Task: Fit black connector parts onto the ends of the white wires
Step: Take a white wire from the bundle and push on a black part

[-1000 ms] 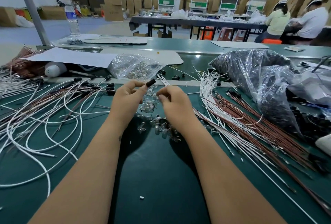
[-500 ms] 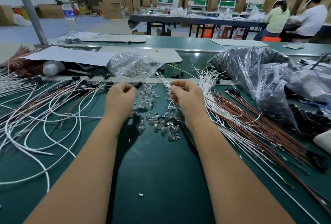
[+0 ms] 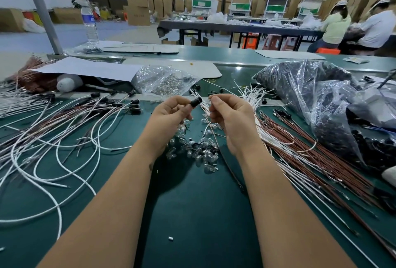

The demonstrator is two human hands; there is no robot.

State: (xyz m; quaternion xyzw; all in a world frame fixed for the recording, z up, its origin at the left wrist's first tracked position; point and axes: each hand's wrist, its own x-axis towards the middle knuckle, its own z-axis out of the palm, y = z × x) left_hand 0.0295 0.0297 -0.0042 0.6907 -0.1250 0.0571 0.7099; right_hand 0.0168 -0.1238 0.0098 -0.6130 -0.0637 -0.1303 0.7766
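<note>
Sprawling across the left of the green worktop (image 3: 192, 214) lies a loose tangle of white wires (image 3: 53, 139), several already carrying black connector ends (image 3: 135, 107) near the far edge. Behind them a sheet of white paper (image 3: 85, 68) covers part of a brown wire bundle (image 3: 32, 75), and a clear water bottle (image 3: 90, 23) stands farther back beside a grey post (image 3: 42, 10). A clear bag of small metal parts (image 3: 162, 81) sits just beyond the hands.

Near the middle, the left hand (image 3: 169, 118) pinches a black connector part (image 3: 196, 102) between thumb and fingertips, its open end tilted up and to the right. Just beside it, the right hand (image 3: 231, 120) has its fingers curled, pinching the end of a thin wire (image 3: 212, 130) that trails down toward the person; the wire tip and the connector are close, but whether they touch cannot be told. Below and between the hands a heap of small clear glass bulbs (image 3: 197, 152) rests on the worktop.

To the right lie straight bundles of white wires (image 3: 257, 105) and brown wires (image 3: 321, 156), fanned out side by side. Past them, crumpled plastic bags of black parts (image 3: 310, 88) slump at the right edge. Two seated people (image 3: 355, 25) work at a far table, with cardboard boxes (image 3: 139, 4) stacked behind.
</note>
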